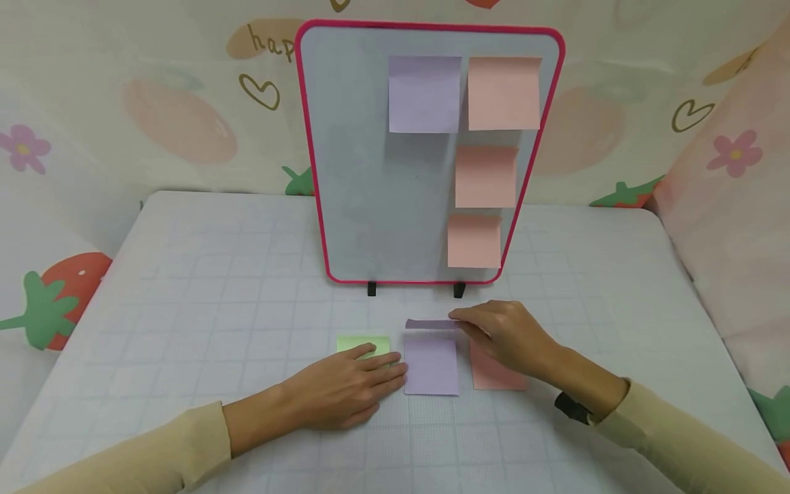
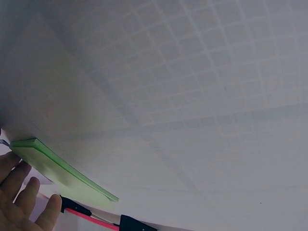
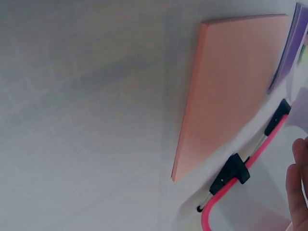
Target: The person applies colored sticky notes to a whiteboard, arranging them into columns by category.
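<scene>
My left hand [image 1: 348, 384] lies with fingers extended over a light green sticky note pad [image 1: 352, 342]. Its fingertips reach the left edge of a purple sticky note pad [image 1: 431, 367]. Above that pad's far edge, my right hand [image 1: 512, 339] pinches a single purple sticky note [image 1: 431, 324] by its right end; the sheet is seen nearly edge-on. Partly under the right hand is a pink sticky note pad [image 1: 496, 370]. The green pad [image 2: 67, 175] shows beside the left fingers [image 2: 29, 192] in the left wrist view. In the right wrist view, the pink pad [image 3: 236, 77] fills the middle.
Behind the pads stands a whiteboard [image 1: 382, 206] with a pink frame on black feet [image 1: 459, 290]. A purple note [image 1: 424, 95] and several pink notes [image 1: 485, 177] stick to it. A pale grid-patterned cloth [image 1: 204, 309] covers the table; printed fabric hangs behind.
</scene>
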The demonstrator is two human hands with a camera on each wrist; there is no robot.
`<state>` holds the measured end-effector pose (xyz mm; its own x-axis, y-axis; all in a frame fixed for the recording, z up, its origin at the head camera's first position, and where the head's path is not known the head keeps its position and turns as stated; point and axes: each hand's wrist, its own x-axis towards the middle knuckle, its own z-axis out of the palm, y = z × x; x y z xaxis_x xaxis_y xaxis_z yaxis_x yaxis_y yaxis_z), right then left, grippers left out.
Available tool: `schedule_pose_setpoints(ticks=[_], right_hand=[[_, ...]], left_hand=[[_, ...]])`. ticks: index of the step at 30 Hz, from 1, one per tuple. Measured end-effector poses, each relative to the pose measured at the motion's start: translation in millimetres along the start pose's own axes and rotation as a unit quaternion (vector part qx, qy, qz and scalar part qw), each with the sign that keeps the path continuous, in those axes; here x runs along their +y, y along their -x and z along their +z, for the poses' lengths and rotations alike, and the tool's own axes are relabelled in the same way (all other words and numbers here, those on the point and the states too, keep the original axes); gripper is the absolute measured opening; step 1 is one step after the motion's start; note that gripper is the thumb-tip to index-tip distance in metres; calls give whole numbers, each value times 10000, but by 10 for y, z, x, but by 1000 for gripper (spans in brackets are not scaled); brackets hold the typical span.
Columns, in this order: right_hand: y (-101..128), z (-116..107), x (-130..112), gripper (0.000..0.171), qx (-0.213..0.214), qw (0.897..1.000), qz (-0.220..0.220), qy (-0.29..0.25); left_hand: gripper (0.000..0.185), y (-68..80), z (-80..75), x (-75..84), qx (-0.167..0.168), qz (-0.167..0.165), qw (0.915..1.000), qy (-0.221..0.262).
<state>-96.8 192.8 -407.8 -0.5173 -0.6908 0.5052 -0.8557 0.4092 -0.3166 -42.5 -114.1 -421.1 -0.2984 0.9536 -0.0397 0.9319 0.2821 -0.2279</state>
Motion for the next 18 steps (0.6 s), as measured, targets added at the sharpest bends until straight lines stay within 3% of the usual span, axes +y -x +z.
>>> schedule_pose_setpoints(ticks=[10, 18], right_hand=[[-212, -141, -33, 36, 340, 9966, -647, 374], [-524, -288, -54, 32, 946, 9865, -1128, 722]], left_hand=[[51, -1, -5, -6, -63, -19, 10000, 44], [51, -3, -7, -7, -105, -43, 9999, 105]])
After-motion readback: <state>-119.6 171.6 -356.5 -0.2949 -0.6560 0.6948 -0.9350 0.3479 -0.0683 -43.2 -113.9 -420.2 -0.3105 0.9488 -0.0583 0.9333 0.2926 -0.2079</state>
